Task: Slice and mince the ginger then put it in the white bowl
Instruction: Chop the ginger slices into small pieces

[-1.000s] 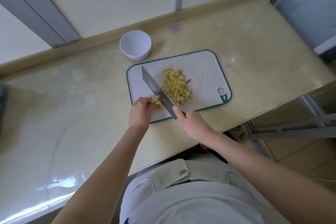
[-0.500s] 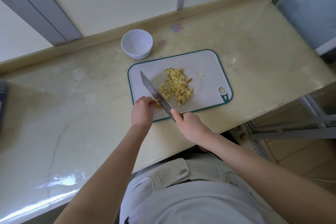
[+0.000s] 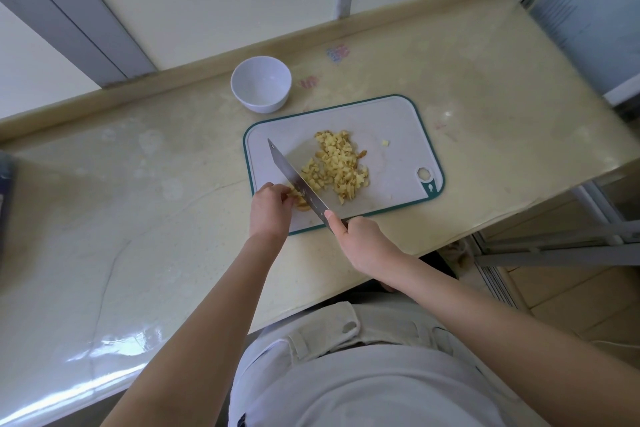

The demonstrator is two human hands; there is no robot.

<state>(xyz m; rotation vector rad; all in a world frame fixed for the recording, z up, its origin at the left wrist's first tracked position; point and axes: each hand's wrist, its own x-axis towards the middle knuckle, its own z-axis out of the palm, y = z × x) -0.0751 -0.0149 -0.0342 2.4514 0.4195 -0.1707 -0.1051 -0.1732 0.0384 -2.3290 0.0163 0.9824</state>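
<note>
A pale, rectangular plastic cutting board with a teal rim (image 3: 398, 121) lies on the glossy cream stone counter (image 3: 138, 184), set slightly askew and reaching close to the counter's front edge. A loose heap of small yellow diced ginger pieces (image 3: 337, 168) sits near the middle of the board, and one stray bit lies apart toward the board's far right corner. The right hand (image 3: 363, 239) has its grip closed around the handle of a broad steel cleaver (image 3: 298, 182), forefinger laid along the blade's spine; the blade runs diagonally from the board's front edge toward its far left corner, just left of the heap. The left hand (image 3: 272, 208) rests at the board's near left corner, fingers curled down and pinching a small uncut remainder of ginger (image 3: 300, 203) against the board, right beside the blade. The round white bowl (image 3: 261, 85) stands on the counter just beyond the board's far left corner, close to the raised back edge.
</note>
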